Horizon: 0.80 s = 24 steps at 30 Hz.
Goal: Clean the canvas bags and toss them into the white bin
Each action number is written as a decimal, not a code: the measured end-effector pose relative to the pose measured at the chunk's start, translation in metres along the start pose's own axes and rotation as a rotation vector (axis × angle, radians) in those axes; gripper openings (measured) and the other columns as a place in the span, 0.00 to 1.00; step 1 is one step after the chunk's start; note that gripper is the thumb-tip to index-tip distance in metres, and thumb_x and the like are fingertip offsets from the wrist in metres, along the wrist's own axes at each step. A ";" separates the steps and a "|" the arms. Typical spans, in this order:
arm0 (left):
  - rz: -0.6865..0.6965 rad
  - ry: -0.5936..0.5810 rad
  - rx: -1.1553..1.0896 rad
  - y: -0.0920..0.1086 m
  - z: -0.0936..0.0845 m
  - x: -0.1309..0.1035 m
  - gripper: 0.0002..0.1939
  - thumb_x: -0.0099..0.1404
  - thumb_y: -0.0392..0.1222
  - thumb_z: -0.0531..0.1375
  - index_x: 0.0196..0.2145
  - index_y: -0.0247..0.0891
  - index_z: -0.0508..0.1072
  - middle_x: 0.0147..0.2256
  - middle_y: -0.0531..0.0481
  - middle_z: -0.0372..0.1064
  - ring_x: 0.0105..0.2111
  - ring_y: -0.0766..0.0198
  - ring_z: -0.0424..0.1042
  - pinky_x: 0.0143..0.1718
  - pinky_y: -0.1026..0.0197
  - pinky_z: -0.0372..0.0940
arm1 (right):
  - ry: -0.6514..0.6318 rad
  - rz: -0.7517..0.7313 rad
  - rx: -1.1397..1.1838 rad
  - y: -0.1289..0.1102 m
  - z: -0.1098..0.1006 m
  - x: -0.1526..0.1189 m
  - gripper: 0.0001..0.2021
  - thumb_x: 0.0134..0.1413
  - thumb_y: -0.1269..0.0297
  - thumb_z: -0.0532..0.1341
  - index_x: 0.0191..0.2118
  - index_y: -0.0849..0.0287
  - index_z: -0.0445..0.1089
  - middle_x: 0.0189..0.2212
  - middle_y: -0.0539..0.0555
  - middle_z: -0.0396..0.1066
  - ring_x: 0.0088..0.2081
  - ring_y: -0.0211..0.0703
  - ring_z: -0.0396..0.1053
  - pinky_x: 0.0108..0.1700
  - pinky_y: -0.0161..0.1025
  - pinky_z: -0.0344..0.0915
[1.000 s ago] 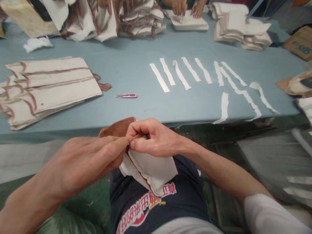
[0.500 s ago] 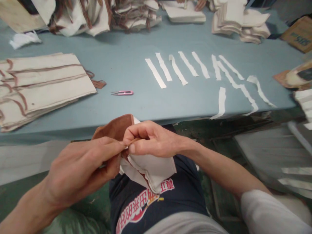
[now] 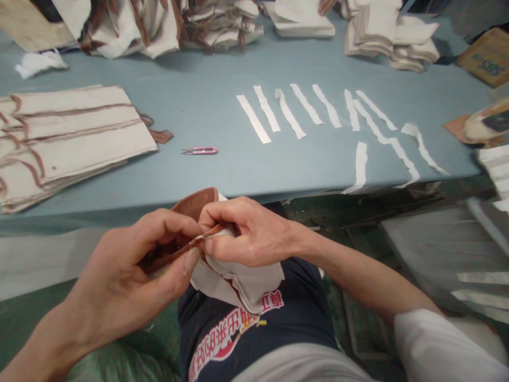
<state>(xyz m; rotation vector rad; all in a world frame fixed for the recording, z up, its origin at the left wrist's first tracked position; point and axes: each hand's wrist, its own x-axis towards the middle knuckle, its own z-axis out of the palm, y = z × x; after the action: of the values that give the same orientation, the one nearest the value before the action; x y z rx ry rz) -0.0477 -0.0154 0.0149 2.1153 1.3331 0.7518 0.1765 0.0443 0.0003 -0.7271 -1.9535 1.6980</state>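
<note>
Blue-grey bench (image 3: 222, 175) w/ green floor below, seen from a seated spot; dark printed shirt (image 3: 254, 329) at bottom centre.

Nearest: both hands meet over the lap, just short of the bench edge. Left hand (image 3: 131, 276) w/ thumb & forefinger pinched together on a thin brown strap (image 3: 178, 252), which runs across to the right hand (image 3: 246, 233). Right grip also clamped: thumb & fingers pressed shut on the strap end and on the white cloth bag (image 3: 242, 278). Bag hangs folded from the right hand down onto the shirt; its brown suede-like flap (image 3: 196, 204) sticks up behind the knuckles.

Mid bench: pink thread snips (image 3: 201, 150) lying flat, well apart from the hands. Left of it, a fanned stack of flat white bags (image 3: 67, 143) w/ brown trim. Right, a row of white tape strips (image 3: 310, 109), some wavy, two hanging over the edge.

Far edge: heaps of more bags (image 3: 159, 26), folded white piles (image 3: 393, 32), cardboard box (image 3: 483, 55) at far right. Another person's hand (image 3: 325, 5) at top, mostly cut off.
</note>
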 end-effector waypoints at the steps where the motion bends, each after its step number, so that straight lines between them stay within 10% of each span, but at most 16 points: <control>1: 0.033 -0.026 0.012 0.001 -0.004 0.003 0.04 0.70 0.41 0.62 0.40 0.47 0.78 0.25 0.62 0.78 0.18 0.72 0.71 0.20 0.73 0.60 | 0.008 -0.014 -0.051 -0.001 0.000 0.000 0.04 0.52 0.65 0.61 0.31 0.56 0.65 0.26 0.43 0.63 0.30 0.36 0.59 0.35 0.37 0.54; 12: 0.435 -0.202 0.418 -0.007 -0.027 0.033 0.12 0.76 0.39 0.51 0.37 0.44 0.73 0.20 0.61 0.72 0.13 0.72 0.66 0.17 0.67 0.51 | 0.000 -0.006 -0.456 -0.013 0.002 0.011 0.03 0.53 0.66 0.59 0.30 0.56 0.65 0.28 0.46 0.67 0.30 0.37 0.58 0.36 0.39 0.51; 20: 0.520 -0.091 0.492 0.001 -0.036 0.027 0.17 0.85 0.44 0.49 0.35 0.45 0.66 0.23 0.59 0.64 0.19 0.68 0.65 0.22 0.62 0.53 | 0.024 -0.011 -0.735 -0.043 0.000 0.017 0.06 0.58 0.68 0.63 0.30 0.54 0.69 0.32 0.50 0.77 0.30 0.41 0.61 0.33 0.43 0.49; 24: 0.659 -0.058 0.536 -0.002 -0.035 0.022 0.08 0.83 0.37 0.56 0.43 0.40 0.73 0.32 0.51 0.77 0.30 0.63 0.78 0.32 0.61 0.67 | 0.056 -0.042 -0.654 -0.042 -0.001 0.018 0.11 0.55 0.69 0.65 0.26 0.54 0.63 0.26 0.48 0.71 0.29 0.40 0.60 0.33 0.42 0.50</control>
<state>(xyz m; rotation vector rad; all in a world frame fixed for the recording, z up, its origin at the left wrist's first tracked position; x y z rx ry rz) -0.0652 0.0101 0.0422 3.0474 0.8502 0.6023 0.1596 0.0527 0.0418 -0.9247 -2.4766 0.9810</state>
